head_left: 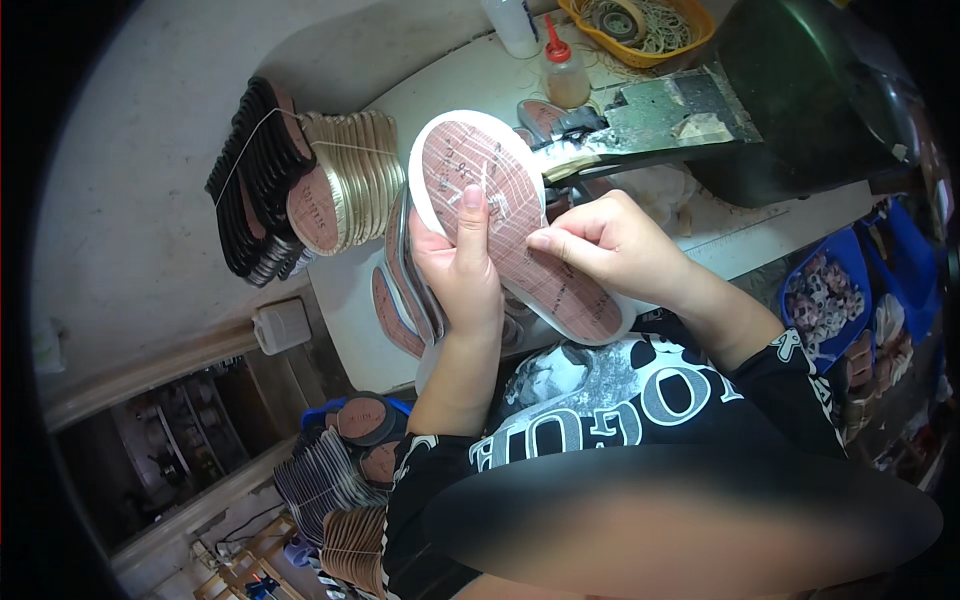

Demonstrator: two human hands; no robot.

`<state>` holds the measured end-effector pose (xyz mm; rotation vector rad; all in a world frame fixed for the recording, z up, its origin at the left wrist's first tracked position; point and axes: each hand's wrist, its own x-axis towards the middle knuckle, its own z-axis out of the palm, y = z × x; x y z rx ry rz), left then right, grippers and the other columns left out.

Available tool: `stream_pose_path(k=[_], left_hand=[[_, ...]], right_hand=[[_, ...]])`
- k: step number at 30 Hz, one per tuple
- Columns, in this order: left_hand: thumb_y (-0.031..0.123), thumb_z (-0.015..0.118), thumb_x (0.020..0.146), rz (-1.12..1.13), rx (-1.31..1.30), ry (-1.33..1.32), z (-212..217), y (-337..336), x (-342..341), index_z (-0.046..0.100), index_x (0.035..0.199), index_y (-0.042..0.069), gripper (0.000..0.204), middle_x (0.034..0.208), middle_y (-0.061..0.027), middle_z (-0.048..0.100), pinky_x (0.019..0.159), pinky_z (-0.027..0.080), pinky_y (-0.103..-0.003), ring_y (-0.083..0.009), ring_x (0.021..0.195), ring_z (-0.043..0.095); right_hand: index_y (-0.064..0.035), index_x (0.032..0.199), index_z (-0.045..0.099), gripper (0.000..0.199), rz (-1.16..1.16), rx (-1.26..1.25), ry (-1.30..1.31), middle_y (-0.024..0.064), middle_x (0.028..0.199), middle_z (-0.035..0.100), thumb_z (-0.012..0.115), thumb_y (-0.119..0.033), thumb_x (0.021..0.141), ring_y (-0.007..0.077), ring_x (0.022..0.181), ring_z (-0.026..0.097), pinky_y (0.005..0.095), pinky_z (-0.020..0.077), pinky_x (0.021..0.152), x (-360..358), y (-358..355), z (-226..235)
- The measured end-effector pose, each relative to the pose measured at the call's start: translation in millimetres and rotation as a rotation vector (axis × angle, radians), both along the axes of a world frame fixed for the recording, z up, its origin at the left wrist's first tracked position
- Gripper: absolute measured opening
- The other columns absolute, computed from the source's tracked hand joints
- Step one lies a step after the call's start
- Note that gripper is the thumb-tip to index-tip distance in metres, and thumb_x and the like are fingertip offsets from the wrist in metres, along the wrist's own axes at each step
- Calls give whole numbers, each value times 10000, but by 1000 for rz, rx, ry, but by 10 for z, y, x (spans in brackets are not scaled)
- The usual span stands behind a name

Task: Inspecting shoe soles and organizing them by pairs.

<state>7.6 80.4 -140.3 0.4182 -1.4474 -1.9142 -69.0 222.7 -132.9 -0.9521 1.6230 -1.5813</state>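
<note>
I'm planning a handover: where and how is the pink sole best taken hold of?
Probably at the wide end of the sole, pinching its rim across face and underside, coming from the side away from the person. It looks flat, and that end's tip points away, uncovered; the left hand holds its left edge, the right hand the narrow middle's right edge.

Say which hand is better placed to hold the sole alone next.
Probably the left hand: its thumb lies over the broad end of the pink-topped sole, while the right hand seems to pinch only the edge midway along.
</note>
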Motion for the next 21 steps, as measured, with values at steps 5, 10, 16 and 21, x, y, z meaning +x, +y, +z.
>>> stream_pose_path(k=[5,10,16,21], left_hand=[[138,636,880,-5,-55,-121,-178,-198,-180,537,1117,-47,317,1104,-59,476,896,426,-277,-135,1016,531],[167,646,865,-51,9,-223,-212,-282,-436,538,1120,-84,374,1147,-96,468,899,431,-280,-162,1018,551],[189,620,886,-175,89,-215,-162,-258,-683,547,1138,-67,367,1035,-123,627,814,484,-279,-169,913,614],[220,590,908,-187,103,-268,-196,-283,-805,541,1148,-64,375,1020,-127,633,770,507,-283,-175,879,630]], right_hand=[[28,876,690,364,-66,-89,-269,8,707,636,514,-276,969,17,618,517,191,416,570,-143,3,-194],[69,948,660,490,-137,-150,-753,100,813,681,441,-369,975,98,675,636,198,493,655,-170,118,-85],[74,977,642,370,-91,-172,-787,124,873,683,529,-276,932,128,695,656,242,541,641,-114,491,-149],[73,1062,589,383,22,-40,-832,177,883,679,561,-277,910,203,741,691,262,565,597,15,577,20]])
